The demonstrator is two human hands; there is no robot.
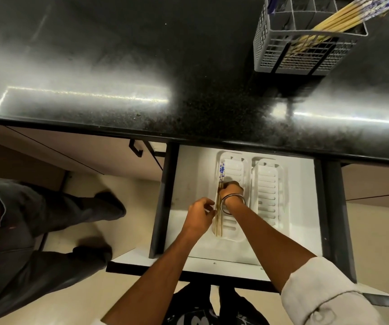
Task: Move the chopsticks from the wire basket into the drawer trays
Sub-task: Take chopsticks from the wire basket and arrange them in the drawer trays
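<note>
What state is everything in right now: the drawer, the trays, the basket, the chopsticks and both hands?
Drawer: pulled open.
Left tray: holds a few chopsticks along its left edge.
Right tray: empty.
Wire basket: upright on the counter, chopsticks still leaning inside.
Left hand: fingers curled, touching the tray chopsticks.
Right hand: gripping them.

At the top right of the frame, the chopsticks in the wire basket run past the picture's edge, so their decorated ends are cut off. In the lower centre, the right hand covers the middle of the chopsticks in the left tray; their exact count is unclear. Its fingertips are hidden.
</note>
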